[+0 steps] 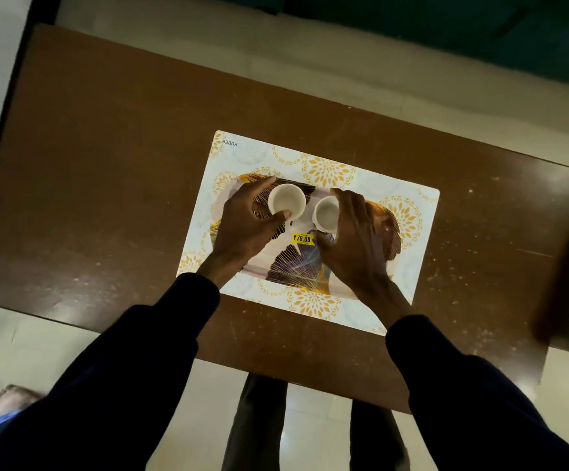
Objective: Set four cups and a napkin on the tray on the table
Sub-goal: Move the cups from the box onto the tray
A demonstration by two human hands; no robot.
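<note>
Left cup (286, 201) is gripped by the left hand (245, 229), right cup (326, 212) by the right hand (354, 248), prob so both get set on the tray (293, 270) together.

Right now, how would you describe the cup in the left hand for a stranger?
On the brown table lies a pale placemat with gold flowers, and on it a tray with a dark leaf pattern. Of the two white cups over the tray, the left cup, gripped by the left hand, shows its whole round mouth; the right hand half hides the other cup.
</note>
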